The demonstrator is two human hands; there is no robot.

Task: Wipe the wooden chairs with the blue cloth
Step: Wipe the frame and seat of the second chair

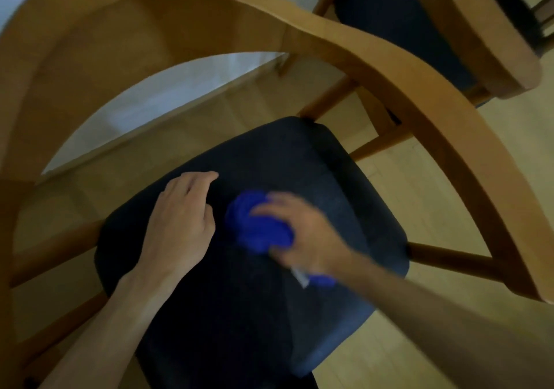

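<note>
— While the right hand (302,238) is bunched round the blue cloth (257,226), where does the cloth sit?

— Under its fingers and palm, pressed on the dark seat cushion (239,313) of the near wooden chair (374,55). 1 blue end pokes out behind the wrist, beside a pale tag. That hand is blurred.

— And the left hand (180,223)?

— Just beside the cloth, apart from it, lying flat on the same cushion with fingers relaxed and holding nothing.

— What curves beyond both hands?

— The chair's bent wooden back rail, arching over them. Past the right hand, further off, stands a 2nd wooden chair (479,28) with a dark seat, on the pale wood floor (449,178).
</note>
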